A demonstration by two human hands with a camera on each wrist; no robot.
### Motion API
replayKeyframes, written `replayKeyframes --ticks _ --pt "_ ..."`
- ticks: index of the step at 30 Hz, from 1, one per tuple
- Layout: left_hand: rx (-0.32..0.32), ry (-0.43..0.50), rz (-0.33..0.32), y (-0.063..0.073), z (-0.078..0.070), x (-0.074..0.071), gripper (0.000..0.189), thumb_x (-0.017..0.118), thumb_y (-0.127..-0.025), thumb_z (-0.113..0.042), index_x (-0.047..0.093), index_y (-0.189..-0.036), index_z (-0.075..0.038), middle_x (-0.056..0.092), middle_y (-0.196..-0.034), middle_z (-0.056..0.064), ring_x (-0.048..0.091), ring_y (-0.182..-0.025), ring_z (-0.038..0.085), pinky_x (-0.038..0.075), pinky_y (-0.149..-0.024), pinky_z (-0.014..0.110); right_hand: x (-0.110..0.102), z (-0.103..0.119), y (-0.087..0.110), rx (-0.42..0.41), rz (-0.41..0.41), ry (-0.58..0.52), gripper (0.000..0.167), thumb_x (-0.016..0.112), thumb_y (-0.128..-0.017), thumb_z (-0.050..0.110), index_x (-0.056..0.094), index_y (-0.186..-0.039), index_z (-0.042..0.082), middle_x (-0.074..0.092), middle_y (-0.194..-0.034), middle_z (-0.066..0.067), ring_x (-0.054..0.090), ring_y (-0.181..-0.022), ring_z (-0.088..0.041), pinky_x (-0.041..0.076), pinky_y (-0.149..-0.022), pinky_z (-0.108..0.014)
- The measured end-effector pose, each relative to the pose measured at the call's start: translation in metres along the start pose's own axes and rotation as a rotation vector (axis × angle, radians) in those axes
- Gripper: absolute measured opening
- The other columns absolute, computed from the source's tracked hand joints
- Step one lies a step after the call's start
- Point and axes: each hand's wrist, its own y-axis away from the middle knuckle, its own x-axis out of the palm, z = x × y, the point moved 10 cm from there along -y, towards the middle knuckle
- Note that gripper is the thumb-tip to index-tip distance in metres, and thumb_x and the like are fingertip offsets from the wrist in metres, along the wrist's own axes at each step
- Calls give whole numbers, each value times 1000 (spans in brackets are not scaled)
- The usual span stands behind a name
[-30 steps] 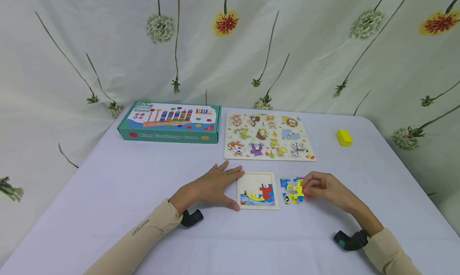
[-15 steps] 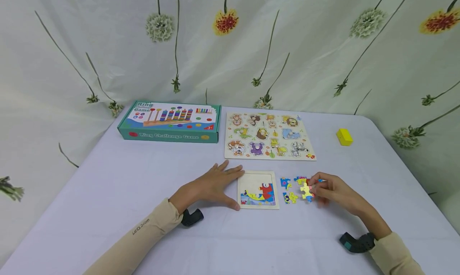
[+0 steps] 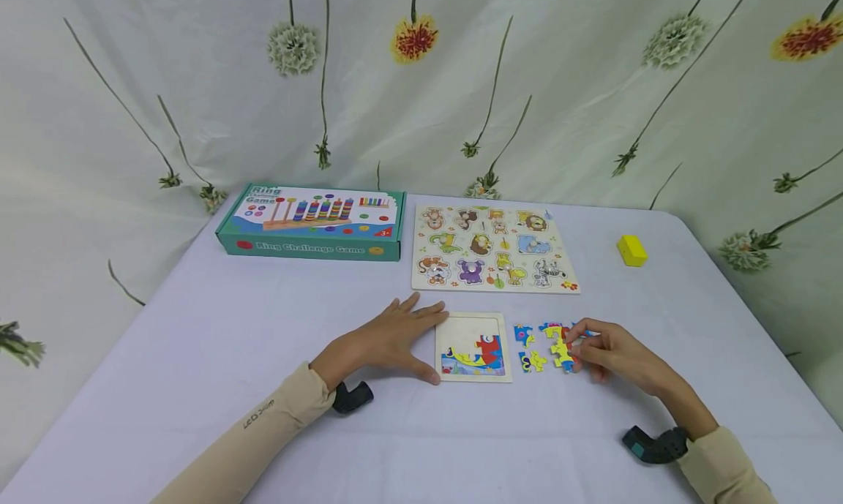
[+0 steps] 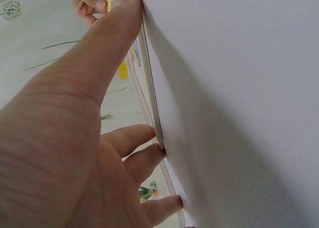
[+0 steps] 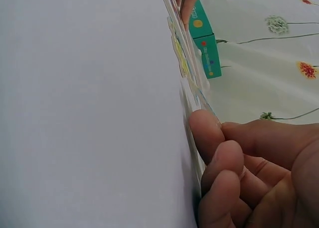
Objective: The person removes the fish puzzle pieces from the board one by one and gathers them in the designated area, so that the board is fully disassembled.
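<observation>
Pale wooden and square, the rimmed puzzle tray [image 3: 459, 333] is filled in its lower part by seated blue, yellow and red pieces [image 3: 489, 352]. Its left edge is touched by the left hand [image 3: 390, 341], fingers spread, grip released. To its right, loose multicoloured jigsaw pieces [image 3: 524, 335] are laid; a yellow-and-red piece [image 3: 562, 350] is pinched by the right hand [image 3: 611, 352].

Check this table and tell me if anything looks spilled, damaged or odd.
Nothing stands out: no spill, no visible damage. The puzzle tray is only partly filled, with loose puzzle pieces beside it by the right hand, but that fits a puzzle under way. The yellow block sits alone toward the far right, which seems harmless.
</observation>
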Motion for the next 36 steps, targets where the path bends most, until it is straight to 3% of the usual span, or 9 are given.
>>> replayKeyframes --ticks 13,36 --pt "4 -3 7 1 -1 -2 103 74 -69 -63 29 -152 -22 18 -159 -7 -2 -148 29 2 -118 50 -1 -6 -2 55 -38 -4 26 58 -95 14 53 -114 -3 61 -71 -10 46 -48 -12 44 -46 -23" --pt "16 0 4 2 -3 -3 101 74 -70 -63 31 -151 -22 20 -159 -6 -1 -148 30 2 -118 52 -1 -5 -2 52 -51 -3 30 61 -94 18 55 -112 -4 59 -70 -9 46 -48 -12 43 -45 -22"
